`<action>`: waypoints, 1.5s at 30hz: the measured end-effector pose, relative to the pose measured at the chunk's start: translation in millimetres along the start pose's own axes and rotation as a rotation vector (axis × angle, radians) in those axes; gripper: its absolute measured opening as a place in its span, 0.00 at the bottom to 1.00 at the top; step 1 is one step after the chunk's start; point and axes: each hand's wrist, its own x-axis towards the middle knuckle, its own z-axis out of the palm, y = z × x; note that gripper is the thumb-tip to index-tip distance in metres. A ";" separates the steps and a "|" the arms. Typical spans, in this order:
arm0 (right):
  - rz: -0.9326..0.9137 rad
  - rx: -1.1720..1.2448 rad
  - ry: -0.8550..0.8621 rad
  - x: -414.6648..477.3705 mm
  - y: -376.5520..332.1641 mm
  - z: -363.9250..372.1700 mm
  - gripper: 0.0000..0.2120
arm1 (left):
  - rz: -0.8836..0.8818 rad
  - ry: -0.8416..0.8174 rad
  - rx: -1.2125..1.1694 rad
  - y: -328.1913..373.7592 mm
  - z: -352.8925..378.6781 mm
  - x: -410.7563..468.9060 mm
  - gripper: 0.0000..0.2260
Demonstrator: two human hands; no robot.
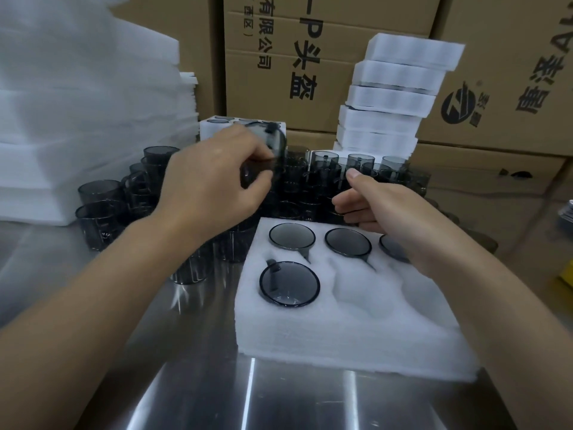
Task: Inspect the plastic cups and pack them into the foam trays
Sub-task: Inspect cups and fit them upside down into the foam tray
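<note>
In the head view, the packing is sitting a little past halfway for the white foam tray (341, 336) lying on the shiny steel table (217, 383). Four of its six round wells are holding smoky grey translucent plastic cups (290, 283): three along the far row (the third is half hidden under the right wrist) and one at the near left. The other two near wells are lying bare. Many loose cups (102, 200) are crowding the table behind and left of the tray, so plenty is waiting. A stack of white foam trays (393, 94) is leaning at the back right. The left hand (210, 184) is holding another grey cup (269, 144), raised and tilted above the loose ones, its grip curled round the see-through wall, probably checking it. The right hand (381, 209) is hovering over the tray's far edge, its grip loosely curled, thumb up, nothing showing in it.
</note>
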 end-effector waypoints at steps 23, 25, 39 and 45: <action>-0.052 0.236 -0.079 -7.6 -4.4 1.2 0.18 | 0.087 -0.122 -0.376 25.2 28.1 -24.7 0.10; -0.065 0.242 -0.073 -7.9 -5.1 2.1 0.18 | 0.085 -0.117 -0.372 24.9 27.4 -24.1 0.16; -0.100 0.235 -0.063 -6.7 -2.1 1.5 0.14 | 0.001 -0.274 -0.373 25.7 24.8 -23.2 0.40; -0.150 0.216 -0.072 -6.9 -1.9 2.1 0.15 | 0.008 -0.318 -0.381 25.9 22.8 -23.0 0.40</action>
